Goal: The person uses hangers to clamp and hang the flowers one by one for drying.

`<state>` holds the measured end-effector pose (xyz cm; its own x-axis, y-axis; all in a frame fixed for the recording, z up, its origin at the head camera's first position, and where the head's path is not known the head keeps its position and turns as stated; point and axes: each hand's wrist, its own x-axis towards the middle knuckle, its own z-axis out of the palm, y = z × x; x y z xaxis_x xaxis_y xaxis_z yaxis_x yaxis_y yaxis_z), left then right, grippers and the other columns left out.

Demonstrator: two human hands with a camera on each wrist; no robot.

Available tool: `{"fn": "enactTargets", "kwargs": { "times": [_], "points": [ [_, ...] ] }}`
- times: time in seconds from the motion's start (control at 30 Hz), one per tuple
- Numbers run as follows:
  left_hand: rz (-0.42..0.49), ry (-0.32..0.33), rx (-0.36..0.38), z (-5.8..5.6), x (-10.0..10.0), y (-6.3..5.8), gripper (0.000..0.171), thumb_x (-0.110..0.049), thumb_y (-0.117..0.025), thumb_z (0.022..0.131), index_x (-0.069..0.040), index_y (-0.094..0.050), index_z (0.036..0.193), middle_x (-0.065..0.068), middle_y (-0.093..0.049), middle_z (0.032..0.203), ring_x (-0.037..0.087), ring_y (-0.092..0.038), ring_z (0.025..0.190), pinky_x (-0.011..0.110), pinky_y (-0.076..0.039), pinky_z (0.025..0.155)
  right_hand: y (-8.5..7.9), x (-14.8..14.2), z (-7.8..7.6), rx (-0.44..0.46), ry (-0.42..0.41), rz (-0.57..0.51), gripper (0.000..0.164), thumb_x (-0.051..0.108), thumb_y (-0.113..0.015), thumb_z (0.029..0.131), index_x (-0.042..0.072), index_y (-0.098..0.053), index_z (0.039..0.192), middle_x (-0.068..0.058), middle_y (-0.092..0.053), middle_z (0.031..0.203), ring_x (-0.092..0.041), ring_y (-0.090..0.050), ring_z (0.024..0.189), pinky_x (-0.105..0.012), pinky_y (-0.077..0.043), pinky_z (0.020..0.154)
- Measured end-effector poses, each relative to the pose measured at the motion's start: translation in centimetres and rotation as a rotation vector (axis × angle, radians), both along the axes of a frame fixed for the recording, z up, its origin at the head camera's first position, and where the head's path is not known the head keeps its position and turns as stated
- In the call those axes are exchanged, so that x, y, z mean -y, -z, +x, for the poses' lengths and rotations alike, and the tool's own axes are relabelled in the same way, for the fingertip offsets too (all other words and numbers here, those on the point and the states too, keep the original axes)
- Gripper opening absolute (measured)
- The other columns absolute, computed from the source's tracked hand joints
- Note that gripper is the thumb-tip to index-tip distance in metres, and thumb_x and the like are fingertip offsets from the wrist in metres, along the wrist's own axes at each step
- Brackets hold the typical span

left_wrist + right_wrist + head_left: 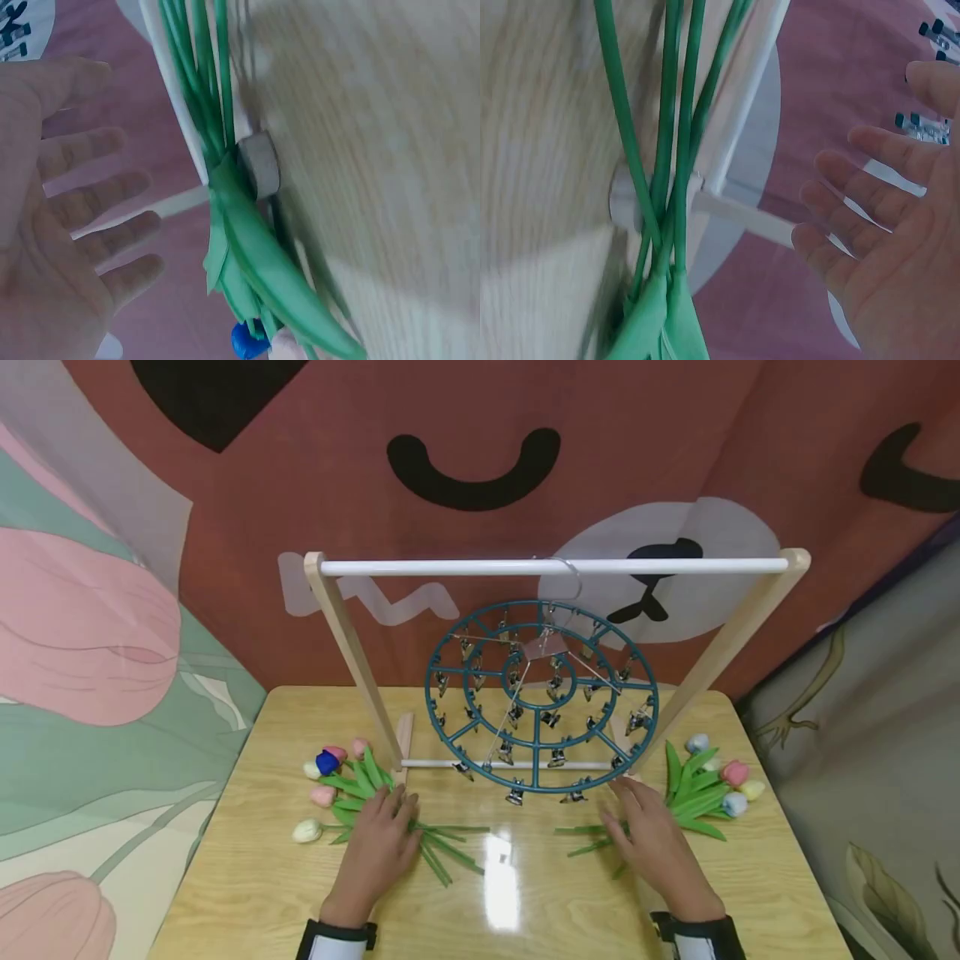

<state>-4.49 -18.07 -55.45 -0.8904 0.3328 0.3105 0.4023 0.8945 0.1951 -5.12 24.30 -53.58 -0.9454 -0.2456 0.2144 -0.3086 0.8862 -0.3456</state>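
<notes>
My left hand [377,845] hovers over the left bunch of artificial tulips [367,774], fingers extended and spread. In the left wrist view the palm and fingers stand apart from the green stems [206,82]. On the other side my right hand [662,853] is above the stem part of a second bunch of tulips [693,799]. Its fingers are slightly bent and hold nothing, and the right wrist view shows a gap between them and the stems [667,112]. Blossoms in both bunches point outward; the stems point toward the table's middle.
A wooden rack [352,652] with a white top bar [442,567] stands between the bunches. From the bar hangs a round teal clip hanger [536,745] with many metal clips. The stand rests on a wood-grain table [525,906], before a printed cloth backdrop [480,535].
</notes>
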Motion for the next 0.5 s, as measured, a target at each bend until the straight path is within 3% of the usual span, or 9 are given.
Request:
{"fn": "enactTargets", "kwargs": {
  "times": [0.3,0.5],
  "points": [
    [-0.036,0.062,0.065,0.2,-0.6,1.1,0.025,-0.009,-0.082,0.085,-0.007,-0.077,0.109,0.019,-0.070,0.125,0.045,-0.060,0.126,0.065,-0.051,0.105,0.8,2.8,0.3,-0.011,-0.076,0.009,0.048,0.025,-0.073,0.097,-0.006,-0.063,0.131,-0.026,-0.062,0.133,-0.044,-0.059,0.125,-0.060,-0.054,0.102],
    [-0.063,0.063,0.044,0.3,-0.6,1.9,0.025,0.004,-0.081,0.080,-0.007,-0.077,0.103,0.015,-0.073,0.114,0.041,-0.064,0.120,0.070,-0.051,0.101,1.0,4.6,0.5,-0.002,-0.093,0.015,0.041,0.028,-0.072,0.097,-0.006,-0.068,0.119,-0.033,-0.062,0.131,-0.049,-0.059,0.124,-0.062,-0.054,0.103]
  ]
}}
